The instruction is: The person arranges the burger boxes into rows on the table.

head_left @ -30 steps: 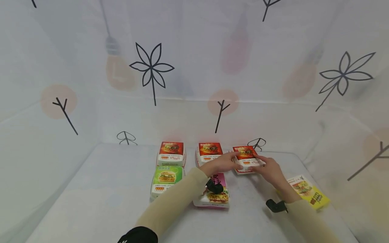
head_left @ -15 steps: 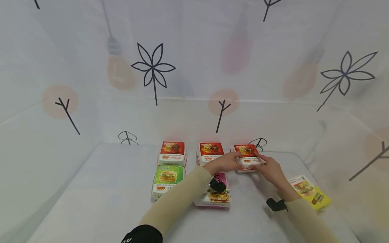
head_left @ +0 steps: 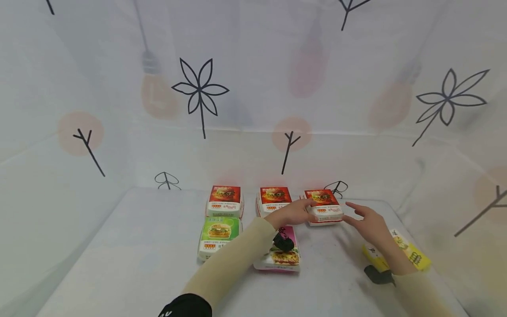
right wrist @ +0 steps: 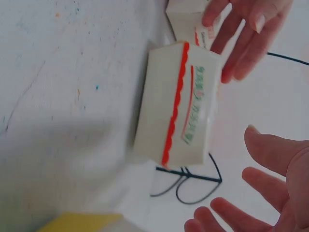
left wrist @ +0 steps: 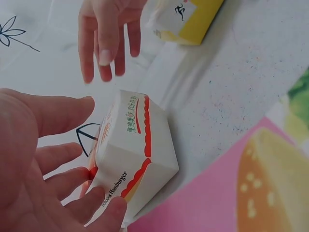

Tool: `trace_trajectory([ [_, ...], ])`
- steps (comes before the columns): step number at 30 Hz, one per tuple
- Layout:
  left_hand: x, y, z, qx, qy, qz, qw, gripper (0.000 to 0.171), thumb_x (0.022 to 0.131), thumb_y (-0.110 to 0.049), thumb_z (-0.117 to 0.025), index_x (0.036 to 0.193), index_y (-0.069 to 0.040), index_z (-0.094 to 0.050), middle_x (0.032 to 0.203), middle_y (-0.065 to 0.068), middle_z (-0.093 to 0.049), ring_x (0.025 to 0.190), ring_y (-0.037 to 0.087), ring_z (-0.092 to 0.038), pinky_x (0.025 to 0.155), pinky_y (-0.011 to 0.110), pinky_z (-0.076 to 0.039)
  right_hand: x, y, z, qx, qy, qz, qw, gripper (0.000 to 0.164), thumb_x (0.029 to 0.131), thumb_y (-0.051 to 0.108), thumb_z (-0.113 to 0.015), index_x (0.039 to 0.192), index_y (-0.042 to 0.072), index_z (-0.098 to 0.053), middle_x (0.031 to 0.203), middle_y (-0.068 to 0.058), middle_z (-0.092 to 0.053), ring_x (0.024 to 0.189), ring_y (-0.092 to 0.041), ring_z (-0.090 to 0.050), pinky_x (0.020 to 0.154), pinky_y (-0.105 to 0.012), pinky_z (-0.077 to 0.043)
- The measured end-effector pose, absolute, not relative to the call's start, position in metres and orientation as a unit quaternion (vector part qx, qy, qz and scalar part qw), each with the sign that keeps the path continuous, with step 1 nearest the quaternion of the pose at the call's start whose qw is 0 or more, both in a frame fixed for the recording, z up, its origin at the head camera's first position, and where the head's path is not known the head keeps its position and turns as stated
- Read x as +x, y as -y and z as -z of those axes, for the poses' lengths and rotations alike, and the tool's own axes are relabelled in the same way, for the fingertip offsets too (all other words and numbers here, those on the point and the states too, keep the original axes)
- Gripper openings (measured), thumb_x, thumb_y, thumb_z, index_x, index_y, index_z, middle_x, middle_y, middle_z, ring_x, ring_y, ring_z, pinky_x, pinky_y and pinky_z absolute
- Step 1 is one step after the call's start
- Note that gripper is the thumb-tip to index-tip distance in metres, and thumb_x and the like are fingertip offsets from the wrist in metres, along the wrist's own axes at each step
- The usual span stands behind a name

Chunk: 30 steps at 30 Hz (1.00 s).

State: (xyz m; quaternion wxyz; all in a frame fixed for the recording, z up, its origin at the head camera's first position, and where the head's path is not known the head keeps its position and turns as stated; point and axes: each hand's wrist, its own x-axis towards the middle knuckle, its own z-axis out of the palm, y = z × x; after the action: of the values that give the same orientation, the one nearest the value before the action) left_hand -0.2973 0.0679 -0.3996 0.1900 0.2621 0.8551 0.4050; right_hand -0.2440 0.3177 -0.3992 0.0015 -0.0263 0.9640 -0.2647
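Note:
A red and white hamburger box (head_left: 324,203) stands at the back right of the white table, the rightmost of three alike in a row. My left hand (head_left: 292,213) is at its left side, fingertips right at the box; in the left wrist view those fingers are extended and loosely spread along the carton (left wrist: 130,140). To the right, my right hand (head_left: 371,225) is held apart from the box, its thumb and fingers spread with nothing between them. The right wrist view shows a gap between this hand and the box's white side (right wrist: 176,106).
Two more red and white boxes, one at the left (head_left: 225,200) and a middle one (head_left: 274,197), line the back. Before them lie a green burger box (head_left: 218,231) and a pink one (head_left: 287,262), partly behind my left arm. A yellow box (head_left: 417,257) lies right, partly behind my right arm.
The rightmost red and white box was shifted slightly back with both hands on it. Since then my right hand has let go and moved off to the right; the left hand has stayed.

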Motion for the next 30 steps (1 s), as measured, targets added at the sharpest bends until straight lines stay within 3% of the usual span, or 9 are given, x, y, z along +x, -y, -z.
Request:
trace_trajectory([
  [5, -0.295, -0.068, 0.399, 0.257, -0.856, -0.406, 0.191, 0.055, 0.096, -0.029, -0.067, 0.146, -0.017, -0.050, 0.147, -0.001, -0.049, 0.138, 0.014, -0.040, 0.111, 0.033, -0.035, -0.228, -0.335, 0.390, -0.020, -0.967, 0.252, -0.015, 0.074, 0.097, 0.051, -0.058, 0.149, 0.000, -0.041, 0.139, -0.038, -0.041, 0.118, -0.056, -0.049, 0.087, -0.064, -0.048],
  [10, -0.293, -0.069, 0.397, 0.252, -0.855, -0.408, 0.196, 0.056, 0.096, -0.030, -0.066, 0.148, -0.018, -0.048, 0.149, -0.002, -0.047, 0.139, 0.014, -0.038, 0.112, 0.034, -0.034, -0.214, -0.357, 0.386, -0.005, -0.965, 0.263, -0.014, 0.078, 0.097, 0.055, -0.055, 0.150, 0.001, -0.038, 0.140, -0.040, -0.038, 0.116, -0.059, -0.048, 0.077, -0.055, -0.056],
  [18, -0.295, -0.070, 0.396, 0.246, -0.859, -0.405, 0.193, 0.056, 0.096, -0.033, -0.066, 0.147, -0.019, -0.049, 0.149, -0.003, -0.047, 0.139, 0.014, -0.039, 0.112, 0.037, -0.035, -0.205, -0.401, 0.387, -0.011, -0.974, 0.225, -0.033, 0.074, 0.098, 0.051, -0.058, 0.146, -0.002, -0.042, 0.142, -0.041, -0.036, 0.114, -0.065, -0.045, 0.082, -0.070, -0.043],
  [24, -0.296, -0.071, 0.398, 0.235, -0.859, -0.412, 0.194, 0.056, 0.095, -0.034, -0.068, 0.146, -0.021, -0.050, 0.149, -0.003, -0.047, 0.139, 0.014, -0.039, 0.112, 0.038, -0.035, -0.201, -0.426, 0.389, -0.006, -0.971, 0.237, 0.021, 0.078, 0.097, 0.050, -0.060, 0.147, -0.006, -0.038, 0.142, -0.046, -0.029, 0.121, -0.067, -0.031, 0.086, -0.076, -0.033],
  [30, -0.295, -0.071, 0.399, 0.231, -0.856, -0.418, 0.199, 0.057, 0.095, -0.033, -0.068, 0.147, -0.021, -0.050, 0.150, -0.002, -0.046, 0.140, 0.015, -0.038, 0.112, 0.039, -0.035, -0.195, -0.442, 0.395, -0.003, -0.953, 0.285, 0.102, 0.080, 0.100, 0.046, -0.056, 0.148, -0.012, -0.029, 0.143, -0.046, -0.025, 0.124, -0.068, -0.029, 0.086, -0.075, -0.037],
])
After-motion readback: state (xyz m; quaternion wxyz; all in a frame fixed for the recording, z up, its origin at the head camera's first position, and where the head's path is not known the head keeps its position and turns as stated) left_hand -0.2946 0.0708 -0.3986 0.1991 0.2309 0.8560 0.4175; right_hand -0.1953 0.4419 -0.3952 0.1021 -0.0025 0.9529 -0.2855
